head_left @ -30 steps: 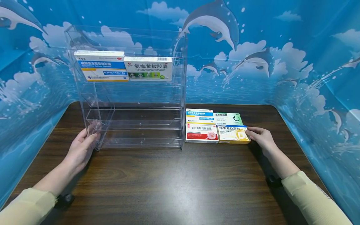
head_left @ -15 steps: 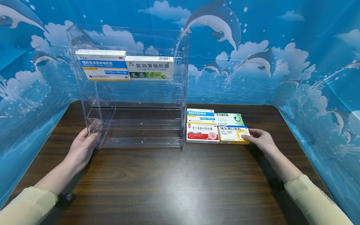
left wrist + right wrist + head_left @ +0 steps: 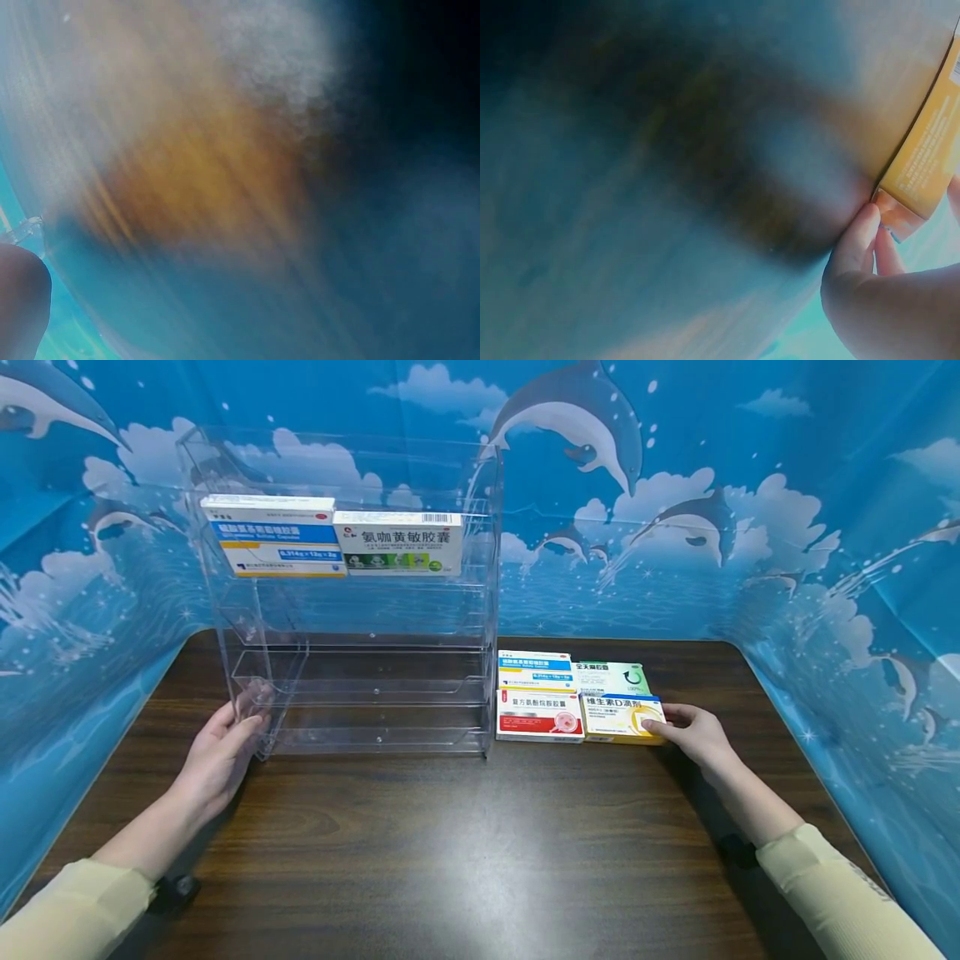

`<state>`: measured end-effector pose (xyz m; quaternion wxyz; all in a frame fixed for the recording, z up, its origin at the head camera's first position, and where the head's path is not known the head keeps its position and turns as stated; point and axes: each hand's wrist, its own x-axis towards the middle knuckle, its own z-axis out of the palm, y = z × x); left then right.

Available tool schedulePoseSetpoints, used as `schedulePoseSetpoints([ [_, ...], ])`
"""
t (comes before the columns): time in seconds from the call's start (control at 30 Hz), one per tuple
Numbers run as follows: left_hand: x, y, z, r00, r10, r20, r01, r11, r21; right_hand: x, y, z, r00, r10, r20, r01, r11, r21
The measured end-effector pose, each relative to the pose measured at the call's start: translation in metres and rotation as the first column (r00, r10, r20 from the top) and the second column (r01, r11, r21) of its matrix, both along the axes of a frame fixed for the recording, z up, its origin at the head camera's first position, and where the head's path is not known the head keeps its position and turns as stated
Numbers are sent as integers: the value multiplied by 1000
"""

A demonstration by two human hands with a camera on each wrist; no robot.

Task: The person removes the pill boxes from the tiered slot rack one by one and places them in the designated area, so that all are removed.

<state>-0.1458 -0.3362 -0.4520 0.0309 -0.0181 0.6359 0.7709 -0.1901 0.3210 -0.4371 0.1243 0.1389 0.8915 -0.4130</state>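
My left hand (image 3: 221,747) grips the lower left side of a clear acrylic display rack (image 3: 390,742), thumb in front of the panel. Only a blurred view and one fingertip (image 3: 22,304) show in the left wrist view. At the right, my right hand (image 3: 697,733) pinches the right end of a yellow-and-white vitamin D drops box (image 3: 611,717), thumb on its top face. In the right wrist view, fingers (image 3: 859,236) touch the end of that yellow box (image 3: 922,142). The box lies flat at the front right of a two-by-two group.
Beside it lie a red-and-white medicine box (image 3: 538,714), a blue-and-white one (image 3: 534,670) and a green-and-white one (image 3: 609,677). An upper rack tier bears a blue-white-yellow box (image 3: 277,537) and a green-and-white box (image 3: 397,543). A dolphin-print curtain (image 3: 637,602) surrounds the wooden table (image 3: 390,835).
My right thumb has moved left from the end of the vitamin D drops box onto its top face. The left hand keeps its grip on the rack. The boxes stay in place.
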Motion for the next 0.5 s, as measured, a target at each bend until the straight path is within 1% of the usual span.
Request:
schedulePoseSetpoints([
  [0.27, 2, 2, 1, 1000, -3, -20, 3, 1000, -19, -1, -1, 0, 1000, 4, 3, -4, 1000, 2],
  [0.4, 1, 1, 1, 1000, -4, -8, 3, 1000, -30, 0, 0, 1, 1000, -2, 0, 2, 1000, -9],
  [0.5, 0, 1, 0, 1000, 0, -6, 0, 1000, -18, 0, 1, 2, 1000, -15, -16, 15, 1000, -21],
])
